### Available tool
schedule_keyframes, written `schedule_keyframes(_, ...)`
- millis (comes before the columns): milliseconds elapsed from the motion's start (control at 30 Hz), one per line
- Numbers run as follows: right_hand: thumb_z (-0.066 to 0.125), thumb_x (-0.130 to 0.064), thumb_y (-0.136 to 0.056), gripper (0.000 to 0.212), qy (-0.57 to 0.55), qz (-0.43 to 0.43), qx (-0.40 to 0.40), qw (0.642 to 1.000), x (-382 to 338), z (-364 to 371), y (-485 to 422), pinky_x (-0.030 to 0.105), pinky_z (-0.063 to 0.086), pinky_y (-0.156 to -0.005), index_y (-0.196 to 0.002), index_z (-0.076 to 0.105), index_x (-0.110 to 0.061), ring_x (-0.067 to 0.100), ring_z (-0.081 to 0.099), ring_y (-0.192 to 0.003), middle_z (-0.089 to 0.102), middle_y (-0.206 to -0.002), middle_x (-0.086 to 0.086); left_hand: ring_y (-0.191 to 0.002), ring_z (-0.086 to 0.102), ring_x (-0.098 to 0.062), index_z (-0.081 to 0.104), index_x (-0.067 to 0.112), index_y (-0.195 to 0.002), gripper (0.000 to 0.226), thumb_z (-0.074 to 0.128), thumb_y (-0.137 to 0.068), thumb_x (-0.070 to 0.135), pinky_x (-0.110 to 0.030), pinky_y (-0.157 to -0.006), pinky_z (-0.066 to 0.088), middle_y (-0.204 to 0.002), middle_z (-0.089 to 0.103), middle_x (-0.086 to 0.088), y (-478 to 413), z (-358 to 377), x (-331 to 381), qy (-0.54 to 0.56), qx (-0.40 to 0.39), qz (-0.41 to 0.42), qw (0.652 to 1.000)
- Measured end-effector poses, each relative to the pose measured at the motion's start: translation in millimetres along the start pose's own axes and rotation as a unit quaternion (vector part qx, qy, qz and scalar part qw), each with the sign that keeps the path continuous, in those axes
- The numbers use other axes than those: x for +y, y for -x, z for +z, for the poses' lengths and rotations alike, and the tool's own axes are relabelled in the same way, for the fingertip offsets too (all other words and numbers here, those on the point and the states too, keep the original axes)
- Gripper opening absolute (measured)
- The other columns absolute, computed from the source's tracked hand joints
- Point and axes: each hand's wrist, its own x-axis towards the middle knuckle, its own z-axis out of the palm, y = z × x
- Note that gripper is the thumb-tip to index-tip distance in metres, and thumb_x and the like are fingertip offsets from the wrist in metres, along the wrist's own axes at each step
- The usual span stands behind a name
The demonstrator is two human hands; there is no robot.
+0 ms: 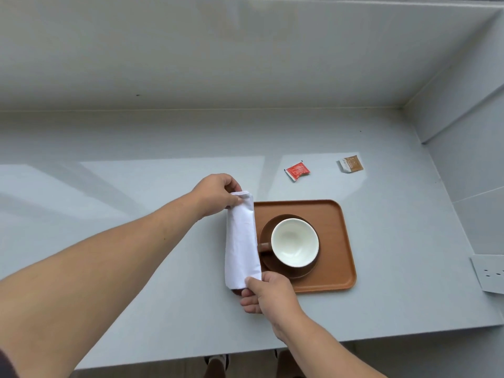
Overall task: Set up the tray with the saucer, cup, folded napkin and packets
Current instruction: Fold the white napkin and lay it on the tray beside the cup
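The folded napkin (241,238), a long white strip, is stretched between the two hands along the left edge of the tray (338,241). The left hand (215,195) pinches its far end, thumb and fingers closed together on the cloth. The right hand (268,291) grips the near end, thumb on top and fingers curled beneath. The strip lies over the tray's left rim; whether it rests on the tray or is held just above it cannot be told.

Just beyond the right hand and to the right of the napkin, the brown saucer (275,266) sits on the orange-brown tray, and the cup (296,242) stands upright on it, white inside and empty. Its brown handle points toward the napkin and nearly meets the cloth. The tray lies flat on the pale grey surface (109,186), with bare tray floor showing to the right of the saucer.

Farther out, well beyond the left hand and off to its right, two packets lie flat on the surface, apart from the tray and from each other: a red packet (297,171) nearer the hand, and a brown and white packet (351,164) farther right.

At the right edge of the surface a pale plate with small slots (491,274), like a socket cover, is partly in view.
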Motion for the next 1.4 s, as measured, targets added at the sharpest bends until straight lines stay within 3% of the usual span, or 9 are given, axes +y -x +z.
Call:
schedule_keyframes(200, 0.065, -0.012, -0.095, 0.012, -0.018, -0.016, 0.017, 1.0, 6.2, -2.5, 1.6, 0.033, 0.063, -0.064, -0.095, 0.069, -0.001, 0.022, 0.075, -0.065, 0.074, -0.071, 0.008, -0.093, 0.074, -0.031, 0.071, 0.013, -0.093, 0.01, 0.074, -0.084, 0.009, -0.048, -0.085, 0.063, -0.1, 0.073, -0.01, -0.2, 9.3, -2.0, 0.01, -0.002, 0.004, 1.0)
schedule_keyframes(367, 0.065, -0.019, -0.095, 0.011, 0.005, -0.067, 0.001, 0.998, 3.9, -0.9, 6.9, 0.028, 0.061, -0.064, -0.098, 0.074, -0.015, 0.018, 0.075, -0.072, 0.079, -0.084, 0.002, -0.081, 0.069, -0.017, 0.067, 0.012, -0.097, 0.007, 0.071, -0.091, 0.013, -0.026, -0.064, 0.062, -0.106, 0.071, -0.013, 0.3, 11.6, 10.8, 0.067, -0.012, 0.019, 0.998)
schedule_keyframes(533, 0.064, -0.021, -0.096, 0.01, 0.043, -0.079, 0.015, 0.996, -3.1, -1.1, 8.4, 0.024, 0.061, -0.062, -0.095, 0.074, -0.018, 0.018, 0.077, -0.079, 0.078, -0.086, -0.008, -0.086, 0.069, -0.018, 0.063, 0.014, -0.095, 0.007, 0.067, -0.093, 0.009, -0.025, -0.066, 0.06, -0.102, 0.068, -0.011, 1.2, 7.3, 11.8, 0.098, -0.019, 0.002, 0.995)
schedule_keyframes(633, 0.065, -0.021, -0.095, 0.012, 0.057, -0.07, 0.033, 0.995, 0.1, -1.7, 6.6, 0.022, 0.058, -0.059, -0.091, 0.073, -0.015, 0.015, 0.075, -0.072, 0.077, -0.083, -0.001, -0.085, 0.069, -0.019, 0.063, 0.013, -0.094, 0.007, 0.067, -0.093, 0.008, -0.028, -0.07, 0.063, -0.098, 0.067, -0.009, 0.8, 10.2, 2.6, 0.104, -0.021, -0.004, 0.994)
schedule_keyframes(800, 0.063, -0.015, -0.094, 0.015, 0.052, -0.007, 0.016, 0.998, 4.9, 1.4, -1.9, 0.027, 0.057, -0.056, -0.092, 0.07, -0.003, 0.014, 0.064, -0.056, 0.072, -0.082, 0.011, -0.091, 0.073, -0.028, 0.067, 0.016, -0.092, 0.01, 0.071, -0.087, 0.008, -0.042, -0.082, 0.064, -0.096, 0.072, -0.008, 0.4, 18.0, -15.6, 0.026, 0.01, -0.024, 0.999)
schedule_keyframes(933, 0.059, -0.025, -0.096, 0.023, 0.115, -0.014, 0.007, 0.993, 2.4, 3.2, -5.0, 0.03, 0.055, -0.049, -0.09, 0.067, -0.004, 0.015, 0.062, -0.049, 0.075, -0.078, 0.01, -0.085, 0.066, -0.016, 0.065, 0.026, -0.089, 0.012, 0.074, -0.082, 0.022, -0.035, -0.072, 0.056, -0.094, 0.071, 0.006, 3.1, 22.9, -20.0, -0.123, 0.04, 0.017, 0.991)
schedule_keyframes(1067, 0.058, -0.034, -0.09, 0.015, 0.304, -0.115, 0.063, 0.944, 1.4, 0.2, -4.7, 0.03, 0.048, -0.054, -0.1, 0.052, -0.024, 0.015, 0.064, -0.068, 0.069, -0.081, 0.0, -0.084, 0.064, -0.014, 0.066, 0.025, -0.088, 0.012, 0.075, -0.081, 0.024, -0.031, -0.066, 0.051, -0.094, 0.069, 0.007, 1.6, 27.8, -17.3, -0.163, 0.051, 0.03, 0.985)
schedule_keyframes(1200, 0.059, -0.039, -0.093, 0.031, 0.43, -0.22, 0.125, 0.866, 6.2, 1.8, -2.2, 0.029, 0.037, -0.051, -0.108, 0.032, -0.031, 0.018, 0.065, -0.074, 0.061, -0.082, -0.01, -0.079, 0.061, -0.012, 0.064, 0.027, -0.087, 0.014, 0.077, -0.082, 0.028, -0.029, -0.061, 0.044, -0.091, 0.067, 0.006, -2.5, 31.4, -15.1, -0.148, 0.061, 0.022, 0.987)
schedule_keyframes(1400, 0.056, -0.026, -0.095, 0.014, 0.506, -0.379, 0.08, 0.771, 10.3, 3.1, -3.2, 0.033, 0.039, -0.057, -0.104, 0.045, -0.024, 0.021, 0.058, -0.076, 0.057, -0.09, -0.004, -0.076, 0.061, -0.016, 0.062, 0.025, -0.086, 0.016, 0.076, -0.084, 0.03, -0.029, -0.057, 0.041, -0.086, 0.066, 0.003, -4.9, 37.5, -16.5, -0.169, 0.074, 0.021, 0.983)
